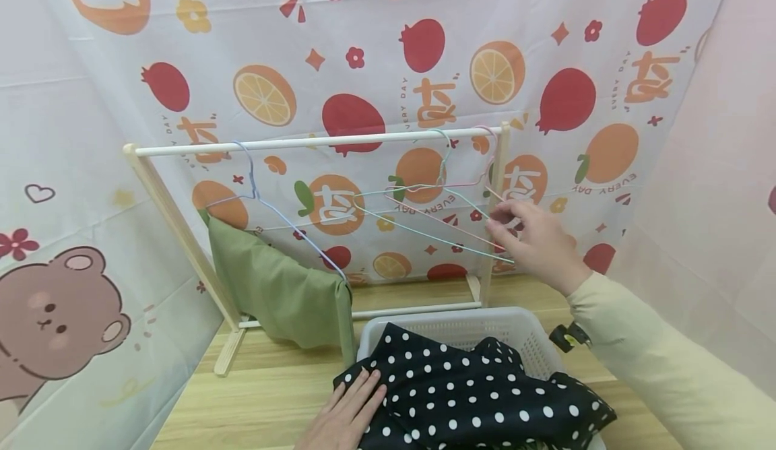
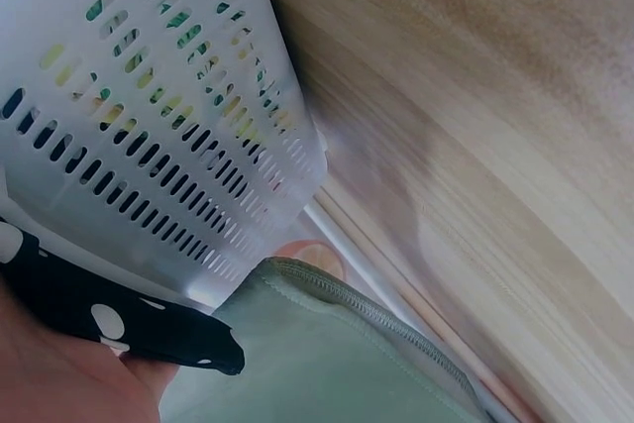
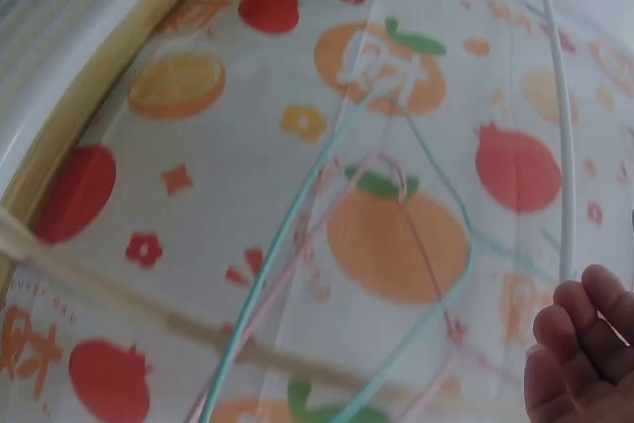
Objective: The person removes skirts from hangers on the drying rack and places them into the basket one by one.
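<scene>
A black cloth with white dots (image 1: 467, 396) lies heaped over the pale plastic basket (image 1: 527, 329). My left hand (image 1: 348, 413) rests on the cloth's near left part, its fingers straight; in the left wrist view a fold of cloth hangs over the basket's edge beside the palm. My right hand (image 1: 536, 238) is raised at the rack's right end, fingertips overlapping the arm of a teal hanger (image 1: 424, 226). In the right wrist view its loosely bent fingers (image 3: 570, 344) show beside the hanger wires, nothing visible between them. A pink hanger (image 1: 445, 219) hangs close behind.
The wooden rack with a white rail (image 1: 315, 141) stands on the wood-grain table (image 1: 261, 396). At its left, a blue hanger (image 1: 285, 217) carries an olive-green garment (image 1: 279, 288) with a zipper. Printed cloth (image 1: 376, 46) covers the walls behind and at both sides.
</scene>
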`<state>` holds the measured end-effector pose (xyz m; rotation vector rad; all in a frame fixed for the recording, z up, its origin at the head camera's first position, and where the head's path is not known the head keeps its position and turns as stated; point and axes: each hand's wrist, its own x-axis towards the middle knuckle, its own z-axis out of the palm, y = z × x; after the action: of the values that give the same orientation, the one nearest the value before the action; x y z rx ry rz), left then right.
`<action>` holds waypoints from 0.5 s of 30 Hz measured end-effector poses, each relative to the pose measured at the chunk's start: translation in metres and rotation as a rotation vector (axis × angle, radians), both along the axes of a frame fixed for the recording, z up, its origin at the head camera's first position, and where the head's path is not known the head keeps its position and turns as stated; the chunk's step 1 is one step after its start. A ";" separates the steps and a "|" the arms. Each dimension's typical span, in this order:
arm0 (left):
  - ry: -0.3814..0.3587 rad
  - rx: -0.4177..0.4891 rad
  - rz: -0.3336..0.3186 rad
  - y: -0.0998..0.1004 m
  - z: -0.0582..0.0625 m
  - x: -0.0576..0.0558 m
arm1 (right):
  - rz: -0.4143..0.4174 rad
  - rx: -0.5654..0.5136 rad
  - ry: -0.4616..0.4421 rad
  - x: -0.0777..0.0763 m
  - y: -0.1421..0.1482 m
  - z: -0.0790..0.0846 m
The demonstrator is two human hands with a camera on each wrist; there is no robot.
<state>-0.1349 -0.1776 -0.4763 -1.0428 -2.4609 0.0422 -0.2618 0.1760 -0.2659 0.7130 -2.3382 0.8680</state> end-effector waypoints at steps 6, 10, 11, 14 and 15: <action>0.024 0.017 0.003 0.001 -0.004 -0.003 | 0.154 0.061 -0.046 -0.005 -0.042 -0.001; 0.036 0.045 -0.008 0.001 -0.005 -0.005 | 0.237 0.087 -0.115 -0.011 -0.074 -0.006; 0.037 0.050 -0.012 0.001 -0.005 -0.005 | 0.255 0.092 -0.133 -0.012 -0.082 -0.007; 0.037 0.057 -0.022 0.002 -0.005 -0.006 | 0.291 0.112 -0.200 -0.018 -0.105 -0.013; 0.036 0.054 -0.025 0.002 -0.005 -0.006 | 0.299 0.119 -0.224 -0.019 -0.112 -0.015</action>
<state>-0.1413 -0.1754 -0.4817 -1.0404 -2.4026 -0.0132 -0.2812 0.0637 -0.2812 1.0862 -2.5379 0.9847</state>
